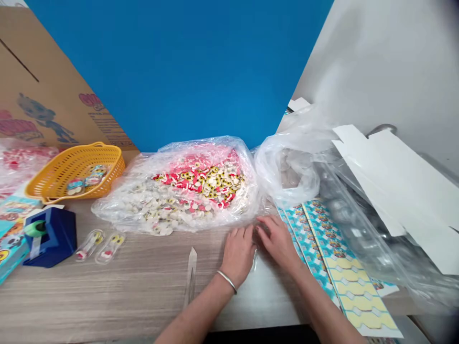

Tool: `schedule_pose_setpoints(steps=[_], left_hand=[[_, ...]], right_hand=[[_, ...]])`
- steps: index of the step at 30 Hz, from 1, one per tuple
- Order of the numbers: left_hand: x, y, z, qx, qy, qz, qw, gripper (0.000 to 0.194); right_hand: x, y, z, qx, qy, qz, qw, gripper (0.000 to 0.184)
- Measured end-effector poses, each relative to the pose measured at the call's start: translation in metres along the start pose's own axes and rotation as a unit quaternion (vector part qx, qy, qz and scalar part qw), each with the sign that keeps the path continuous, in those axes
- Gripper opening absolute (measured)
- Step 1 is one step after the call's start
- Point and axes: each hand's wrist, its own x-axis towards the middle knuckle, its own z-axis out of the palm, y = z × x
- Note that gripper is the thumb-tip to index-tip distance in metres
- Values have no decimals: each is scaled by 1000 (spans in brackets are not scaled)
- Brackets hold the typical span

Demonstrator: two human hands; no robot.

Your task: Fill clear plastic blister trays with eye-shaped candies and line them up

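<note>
Between our left hand (238, 253) and right hand (278, 239) we record a clear plastic blister (260, 234), long axis unclear, fingers curved onto it, grip firmness undeterminable; a plastic bag of small red-and-white pieces (186, 186) lies just ahead.

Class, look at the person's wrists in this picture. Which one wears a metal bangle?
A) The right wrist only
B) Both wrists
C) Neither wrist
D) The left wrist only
D: the metal bangle circles the wrist of the left hand, while the wrist of the right hand shows none.
</note>
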Motion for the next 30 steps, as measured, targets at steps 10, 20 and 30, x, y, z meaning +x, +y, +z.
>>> schedule_pose_setpoints(steps=[10, 20, 30], left_hand=[[-15, -27, -41, -509, 63, -154, 844, 16], [17, -85, -89, -634, 223, -274, 688, 47], [34, -89, -95, -698, 234, -289, 612, 43]], right_hand=[[135, -54, 24, -65, -82, -62, 993, 22], [183, -66, 75, -142, -87, -11, 986, 13], [187, -70, 81, -180, -101, -16, 978, 24]])
